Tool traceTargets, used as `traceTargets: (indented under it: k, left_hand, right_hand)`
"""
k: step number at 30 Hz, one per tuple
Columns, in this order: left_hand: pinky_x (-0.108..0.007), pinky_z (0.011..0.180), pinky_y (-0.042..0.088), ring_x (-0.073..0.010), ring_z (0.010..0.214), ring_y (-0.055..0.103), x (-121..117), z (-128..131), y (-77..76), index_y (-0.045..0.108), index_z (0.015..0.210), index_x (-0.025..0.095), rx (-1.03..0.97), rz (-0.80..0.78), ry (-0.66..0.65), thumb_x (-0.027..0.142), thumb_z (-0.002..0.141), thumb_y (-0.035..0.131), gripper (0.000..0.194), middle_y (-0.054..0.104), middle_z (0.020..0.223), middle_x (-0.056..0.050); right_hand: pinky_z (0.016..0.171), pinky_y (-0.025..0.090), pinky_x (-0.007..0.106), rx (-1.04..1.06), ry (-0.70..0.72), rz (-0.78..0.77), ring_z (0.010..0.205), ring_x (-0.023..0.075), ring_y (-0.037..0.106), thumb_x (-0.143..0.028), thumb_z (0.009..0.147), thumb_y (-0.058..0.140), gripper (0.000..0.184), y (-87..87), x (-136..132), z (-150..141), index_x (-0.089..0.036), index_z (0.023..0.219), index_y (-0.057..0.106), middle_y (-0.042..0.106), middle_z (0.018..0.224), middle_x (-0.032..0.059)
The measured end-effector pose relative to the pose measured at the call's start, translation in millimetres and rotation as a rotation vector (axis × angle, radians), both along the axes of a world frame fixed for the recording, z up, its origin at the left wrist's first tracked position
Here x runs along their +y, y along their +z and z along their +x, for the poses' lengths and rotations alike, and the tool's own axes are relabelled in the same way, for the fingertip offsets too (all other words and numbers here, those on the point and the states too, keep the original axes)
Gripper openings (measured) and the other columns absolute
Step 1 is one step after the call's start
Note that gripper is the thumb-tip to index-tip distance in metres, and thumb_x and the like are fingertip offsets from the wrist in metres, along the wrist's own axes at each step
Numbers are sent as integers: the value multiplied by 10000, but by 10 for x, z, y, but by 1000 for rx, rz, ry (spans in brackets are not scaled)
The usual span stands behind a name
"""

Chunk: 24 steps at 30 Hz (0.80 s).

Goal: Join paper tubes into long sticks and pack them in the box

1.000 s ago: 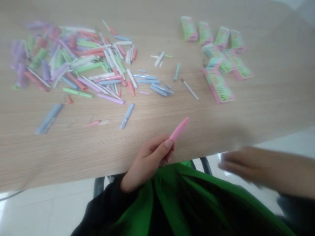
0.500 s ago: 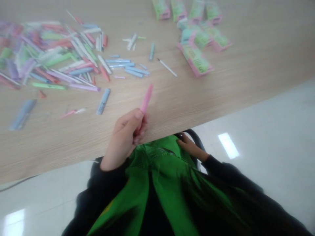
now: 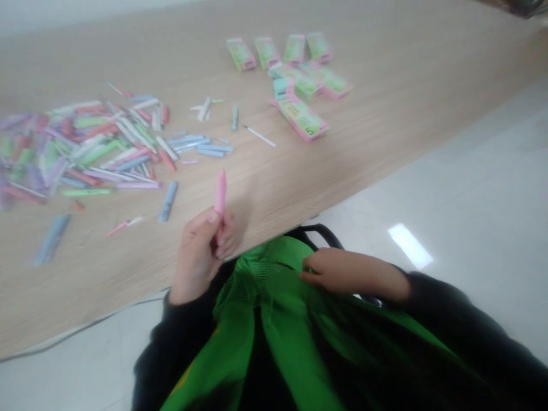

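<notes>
Holding pink tube (image 3: 220, 193), left hand (image 3: 199, 257) nears green mesh (image 3: 252, 279).

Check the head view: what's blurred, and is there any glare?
In the head view, the heap of pastel pen pieces is smeared by blur, the pink piece in the left hand is a little soft, and a glare patch sits on the floor.

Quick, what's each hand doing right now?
Left hand: closed, holding a pink plastic pen part.
Right hand: open, fingers resting on the green vest, holding nothing visible.
</notes>
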<state>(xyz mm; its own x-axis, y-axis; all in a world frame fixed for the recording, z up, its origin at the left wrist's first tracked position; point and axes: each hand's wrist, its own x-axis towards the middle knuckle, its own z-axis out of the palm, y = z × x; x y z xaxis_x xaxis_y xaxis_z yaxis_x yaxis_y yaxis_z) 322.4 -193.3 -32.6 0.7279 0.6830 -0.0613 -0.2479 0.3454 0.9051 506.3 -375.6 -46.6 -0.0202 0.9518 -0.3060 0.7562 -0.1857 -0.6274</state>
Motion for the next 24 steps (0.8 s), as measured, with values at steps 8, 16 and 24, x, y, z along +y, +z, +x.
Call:
traceTargets:
  k: [8,16,24]
  left_hand:
    - [-226,475,237,-84,511,318,-97,-58,102,639,686,167,252,362,-142,524,952,641,445,384,567,45]
    - [-219,452,187,-68,476,284,47,-117,106,604,796,173,72,136,-55,510,985,593,387,366,573,69]
    - [-210,452,188,-53,470,309,303,-183,105,566,747,163,-44,58,67,463,975,615,380,384,582,66]
  right_hand:
    - [586,463,255,894,-203,406,673,119,560,-498,953,660,343,569,692,-194,-206,1129,628,613,840,-9]
    - [568,458,247,780,-166,607,589,93,523,-375,950,698,181,813,1340,-313,-210,881,674,611,717,-41]
    - [548,406,250,652,-102,717,582,95,474,-304,1012,611,166,1064,1830,-368,-221,910,713,580,687,-40]
